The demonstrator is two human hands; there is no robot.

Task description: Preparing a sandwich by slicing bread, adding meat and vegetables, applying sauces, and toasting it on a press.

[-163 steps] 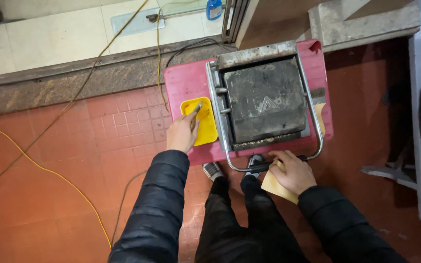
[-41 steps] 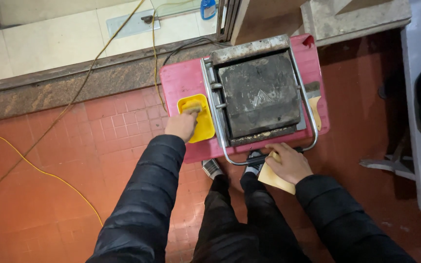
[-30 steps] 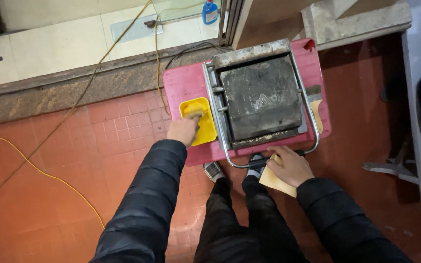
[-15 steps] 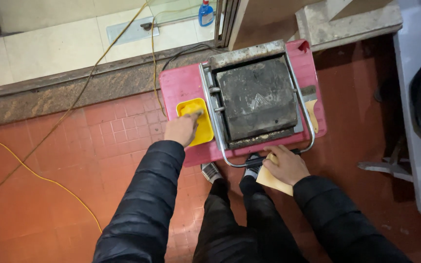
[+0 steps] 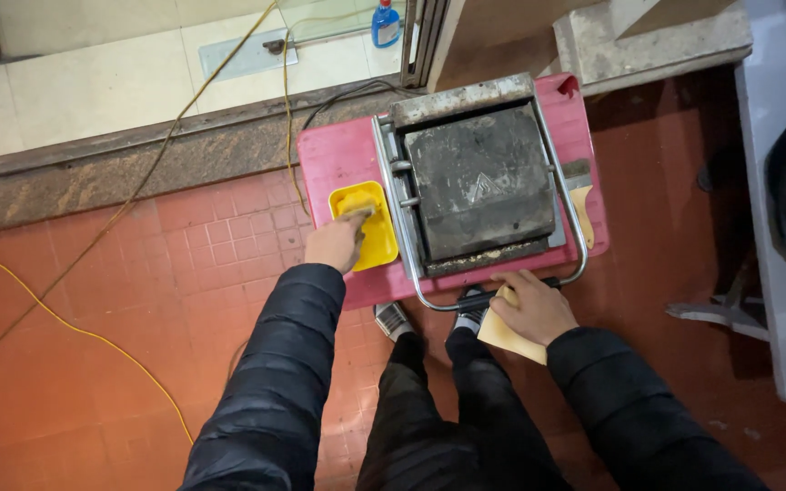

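Observation:
A shut, blackened contact grill (image 5: 481,182) with a metal loop handle sits on a pink plastic stool (image 5: 343,159). Left of the grill lies a small yellow tray (image 5: 376,238). My left hand (image 5: 336,244) reaches into that tray with a small tool pinched in its fingers; the tool's tip shows over the tray. My right hand (image 5: 528,307) rests at the grill's front handle and holds a tan flat piece (image 5: 504,335) under its palm. A scraper with a pale handle (image 5: 580,200) lies at the grill's right side.
A yellow cable (image 5: 65,318) snakes over the red tiled floor at the left. A stone step (image 5: 120,168) runs behind the stool, with a blue bottle (image 5: 386,23) beyond it. A white cabinet (image 5: 780,209) stands at the right. My shoes (image 5: 397,320) are under the stool's front edge.
Both hands stay where they were: left in the yellow tray, right at the handle. Only the view shifts slightly.

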